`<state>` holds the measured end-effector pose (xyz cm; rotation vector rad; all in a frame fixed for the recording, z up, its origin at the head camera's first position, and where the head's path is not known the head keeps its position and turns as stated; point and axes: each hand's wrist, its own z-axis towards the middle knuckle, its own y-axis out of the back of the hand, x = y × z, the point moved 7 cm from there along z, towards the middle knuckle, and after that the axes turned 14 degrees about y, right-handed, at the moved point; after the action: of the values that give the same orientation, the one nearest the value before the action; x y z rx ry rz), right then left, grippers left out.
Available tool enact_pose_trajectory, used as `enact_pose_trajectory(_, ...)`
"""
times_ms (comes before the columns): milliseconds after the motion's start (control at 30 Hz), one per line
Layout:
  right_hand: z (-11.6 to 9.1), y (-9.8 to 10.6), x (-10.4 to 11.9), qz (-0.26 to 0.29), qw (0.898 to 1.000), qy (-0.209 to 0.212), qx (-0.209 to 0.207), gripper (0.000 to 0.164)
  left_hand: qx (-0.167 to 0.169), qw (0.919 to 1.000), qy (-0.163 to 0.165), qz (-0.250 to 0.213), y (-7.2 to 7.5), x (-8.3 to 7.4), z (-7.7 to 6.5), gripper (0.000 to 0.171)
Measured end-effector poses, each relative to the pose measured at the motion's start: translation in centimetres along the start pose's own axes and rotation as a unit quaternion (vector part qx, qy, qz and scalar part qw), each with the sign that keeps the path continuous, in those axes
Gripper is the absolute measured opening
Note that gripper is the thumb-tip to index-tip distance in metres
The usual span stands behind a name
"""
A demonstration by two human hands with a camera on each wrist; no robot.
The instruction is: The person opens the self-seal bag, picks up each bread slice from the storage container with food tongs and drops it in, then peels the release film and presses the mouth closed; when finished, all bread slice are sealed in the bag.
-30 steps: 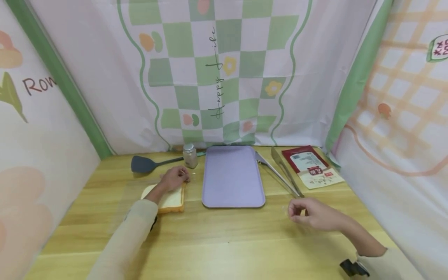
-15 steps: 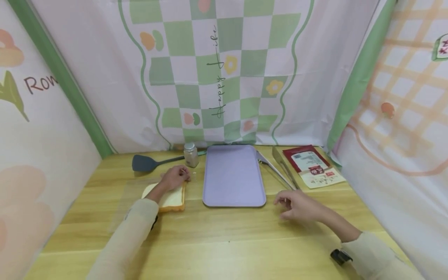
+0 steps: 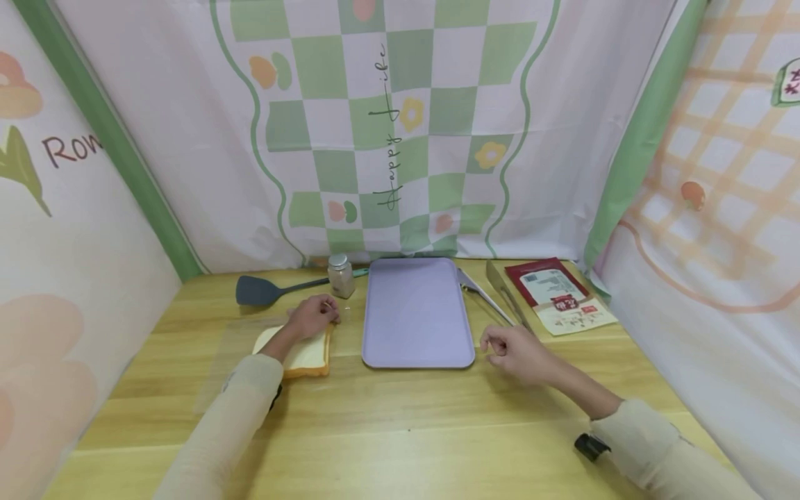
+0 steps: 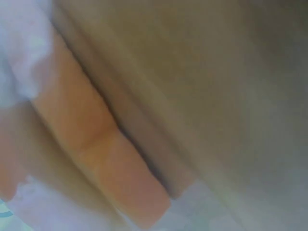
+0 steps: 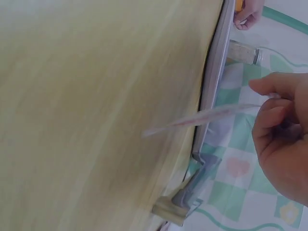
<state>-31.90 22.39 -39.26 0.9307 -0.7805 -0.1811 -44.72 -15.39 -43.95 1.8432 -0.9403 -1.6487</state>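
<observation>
Two hands work over a wooden table. My left hand lies across a slice of bread; its curled fingers grip the edge of a clear plastic bag at the bread's far right corner. Close up in the left wrist view is the orange-brown crust of the bread; that view is blurred and shows no clear grip. My right hand hovers right of the tray, near the tongs. In the right wrist view its thumb and fingers pinch a thin translucent plastic strip.
A lilac tray lies mid-table. Behind the bread are a dark spatula and a small glass jar with a metal lid. Metal tongs and a red and cream packet lie to the right. Printed curtains enclose the table.
My right hand has moved left and slightly away from me, toward the tray's right edge. My left hand and the bread have stayed in place.
</observation>
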Motion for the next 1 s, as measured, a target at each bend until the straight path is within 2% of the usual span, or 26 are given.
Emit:
enact_pose_trajectory(133,0.3,-0.7,0.2,0.011,0.999,0.02,0.037,0.04,0.002,1.0,0.003,-0.003,-0.1,0.2,0.1,0.009)
enact_pose_trajectory(267,0.4,-1.1,0.4,0.002,0.998,0.024,0.054,0.046,0.006,0.9999,0.004,-0.009,-0.2,0.2,0.0,0.01)
enact_pose_trajectory(367,0.6,-1.1,0.6,0.014,0.999,0.014,0.047,0.04,0.005,0.9999,0.002,-0.011,-0.1,0.1,0.0,0.01)
enact_pose_trajectory(533,0.8,-1.4,0.7,0.058,0.997,-0.013,0.057,0.018,0.011,0.9997,-0.005,-0.02,-0.1,0.0,0.1,0.01)
enact_pose_trajectory(667,1.0,-1.6,1.0,0.067,0.994,-0.018,0.081,0.012,0.01,0.9999,-0.004,-0.012,-0.1,-0.1,0.1,0.01)
enact_pose_trajectory(733,1.2,-1.8,1.2,0.077,0.993,-0.013,0.093,0.014,0.009,0.9999,-0.003,-0.005,-0.1,0.0,0.1,0.011)
enact_pose_trajectory(867,1.7,-2.2,1.5,0.138,0.983,-0.005,0.121,0.029,0.011,0.9999,-0.003,-0.004,-0.1,-0.1,0.1,0.012)
enact_pose_trajectory(1000,2.2,-2.7,2.1,0.216,0.964,-0.009,0.154,0.043,0.015,0.9998,-0.007,-0.008,0.0,-0.3,0.1,0.012)
